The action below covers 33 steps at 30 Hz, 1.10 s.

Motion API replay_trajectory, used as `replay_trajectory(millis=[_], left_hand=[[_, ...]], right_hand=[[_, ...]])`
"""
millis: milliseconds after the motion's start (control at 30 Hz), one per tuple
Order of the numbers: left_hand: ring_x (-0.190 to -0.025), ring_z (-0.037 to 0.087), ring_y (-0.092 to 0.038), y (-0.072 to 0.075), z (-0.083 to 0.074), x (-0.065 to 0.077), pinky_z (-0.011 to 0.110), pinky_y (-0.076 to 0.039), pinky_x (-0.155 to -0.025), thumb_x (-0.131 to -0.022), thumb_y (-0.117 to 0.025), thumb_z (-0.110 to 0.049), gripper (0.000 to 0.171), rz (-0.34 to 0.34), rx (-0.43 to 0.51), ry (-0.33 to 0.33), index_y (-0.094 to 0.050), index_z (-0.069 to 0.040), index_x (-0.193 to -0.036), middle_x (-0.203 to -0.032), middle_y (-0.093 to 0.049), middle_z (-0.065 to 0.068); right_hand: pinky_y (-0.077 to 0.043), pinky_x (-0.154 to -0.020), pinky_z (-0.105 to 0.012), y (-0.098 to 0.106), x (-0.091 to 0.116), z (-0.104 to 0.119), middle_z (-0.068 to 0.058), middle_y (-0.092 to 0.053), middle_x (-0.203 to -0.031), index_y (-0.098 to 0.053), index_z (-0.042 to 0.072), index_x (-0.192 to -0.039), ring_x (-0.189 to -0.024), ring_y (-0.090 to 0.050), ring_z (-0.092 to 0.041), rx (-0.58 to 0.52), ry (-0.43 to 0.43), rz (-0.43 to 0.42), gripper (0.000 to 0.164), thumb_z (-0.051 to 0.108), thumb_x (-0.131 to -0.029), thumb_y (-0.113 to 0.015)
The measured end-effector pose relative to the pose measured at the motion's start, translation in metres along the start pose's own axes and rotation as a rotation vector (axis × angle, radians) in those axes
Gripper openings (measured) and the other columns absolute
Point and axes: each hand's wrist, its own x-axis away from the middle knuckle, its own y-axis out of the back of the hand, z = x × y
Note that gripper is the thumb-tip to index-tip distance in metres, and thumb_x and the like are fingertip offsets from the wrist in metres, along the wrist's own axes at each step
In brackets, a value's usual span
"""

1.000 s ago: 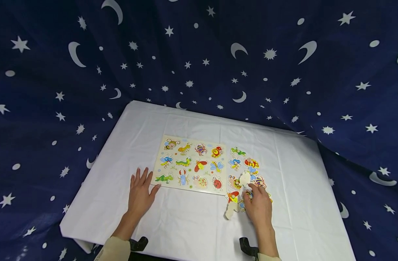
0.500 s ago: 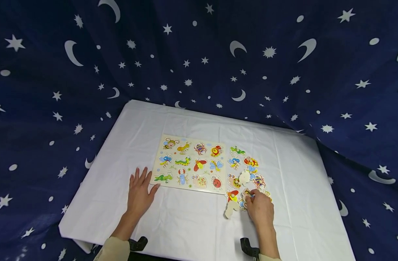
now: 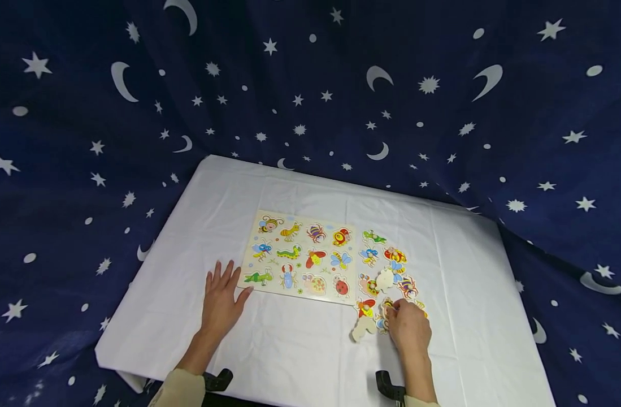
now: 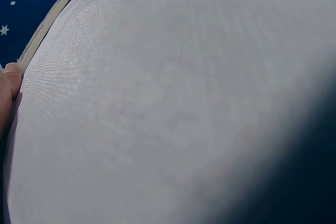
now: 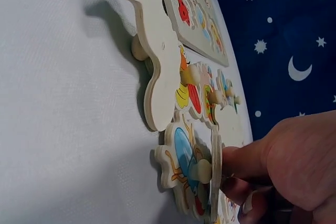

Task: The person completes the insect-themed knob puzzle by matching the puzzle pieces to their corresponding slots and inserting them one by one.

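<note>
My left hand [image 3: 220,308] rests flat, fingers spread, at the near left corner of a wooden puzzle board [image 3: 301,241] printed with insects. In the left wrist view only a fingertip [image 4: 11,72] shows, against the board's edge. My right hand [image 3: 411,327] pinches a striped bee puzzle piece [image 3: 387,303] between thumb and fingers. From the right wrist that piece [image 5: 216,166] stands edge-on, tilted up beside a blue beetle piece [image 5: 184,150] with a wooden knob. A blank-backed piece [image 5: 160,61] lies face down nearby, knob underneath.
Several knobbed insect pieces, among them a green grasshopper [image 3: 374,236], a spider [image 3: 408,287] and a red bug [image 3: 365,308], lie right of the board. Another face-down piece [image 3: 385,280] overlaps its neighbours. A white cloth [image 3: 290,350] covers the table; a starry curtain [image 3: 310,85] hangs behind.
My right hand has drawn back slightly to the right, its fingers closing on the bee piece, which now tilts. The left hand stays at the board's corner. The head view has shifted a little.
</note>
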Motion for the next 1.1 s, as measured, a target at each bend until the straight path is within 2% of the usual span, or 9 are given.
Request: replay_trajectory(millis=[133,200,400,533,700,900,1100], left_hand=[[-0.148,0.043,-0.021,0.001,0.0,0.0,0.058,-0.014,-0.12,-0.085,-0.074,-0.036,0.065,0.004,-0.007,0.005,-0.054,0.0,-0.135,-0.151,-0.042,0.022],[-0.148,0.043,-0.022,0.001,-0.001,-0.001,0.059,-0.014,-0.12,-0.085,-0.074,-0.036,0.065,0.002,-0.011,0.005,-0.055,0.0,-0.135,-0.15,-0.042,0.021],[-0.148,0.043,-0.022,0.001,0.0,-0.001,0.059,-0.015,-0.119,-0.084,-0.075,-0.036,0.065,-0.001,-0.011,0.006,-0.055,0.0,-0.135,-0.15,-0.043,0.022],[-0.149,0.042,-0.02,0.0,0.001,0.0,0.059,-0.014,-0.12,-0.085,-0.073,-0.037,0.064,0.015,-0.012,0.016,-0.055,-0.001,-0.135,-0.15,-0.043,0.021],[-0.149,0.042,-0.02,-0.001,0.001,0.0,0.059,-0.013,-0.12,-0.085,-0.073,-0.038,0.064,0.017,-0.009,0.011,-0.055,-0.001,-0.135,-0.15,-0.043,0.021],[-0.149,0.042,-0.019,-0.001,0.001,0.0,0.058,-0.013,-0.12,-0.086,-0.073,-0.038,0.064,0.018,-0.018,0.013,-0.055,-0.001,-0.136,-0.151,-0.043,0.021],[-0.149,0.041,-0.019,-0.001,0.001,0.001,0.057,-0.013,-0.12,-0.086,-0.073,-0.038,0.064,0.013,-0.008,0.016,-0.055,-0.002,-0.136,-0.151,-0.043,0.02]], right_hand=[[-0.048,-0.056,-0.048,0.001,0.001,0.005,-0.016,-0.069,-0.082,-0.069,0.0,-0.092,-0.07,-0.064,-0.033,-0.002,0.007,-0.018,0.015,0.013,-0.086,-0.072],[-0.048,-0.059,-0.049,0.0,0.001,0.009,-0.016,-0.069,-0.083,-0.068,0.001,-0.091,-0.073,-0.065,-0.034,-0.026,0.036,-0.063,0.012,0.012,-0.086,-0.072],[-0.047,-0.061,-0.045,-0.006,0.001,0.024,-0.012,-0.066,-0.079,-0.068,0.002,-0.092,-0.071,-0.062,-0.029,-0.137,0.209,-0.241,0.011,0.006,-0.083,-0.074],[-0.045,-0.059,-0.039,-0.013,0.001,0.037,-0.008,-0.063,-0.077,-0.068,0.003,-0.094,-0.067,-0.059,-0.023,-0.183,0.294,-0.288,0.014,0.007,-0.083,-0.075],[-0.049,-0.061,-0.039,-0.02,0.005,0.051,-0.007,-0.064,-0.081,-0.068,0.003,-0.095,-0.069,-0.061,-0.02,-0.232,0.386,-0.28,0.014,0.007,-0.083,-0.075],[-0.049,-0.063,-0.038,-0.022,0.005,0.064,-0.004,-0.062,-0.082,-0.067,0.005,-0.097,-0.07,-0.059,-0.017,-0.225,0.42,-0.237,0.013,0.009,-0.086,-0.073],[-0.049,-0.064,-0.035,-0.023,-0.002,0.087,-0.004,-0.063,-0.084,-0.068,0.006,-0.098,-0.072,-0.059,-0.016,-0.227,0.464,-0.186,0.01,0.008,-0.089,-0.069]])
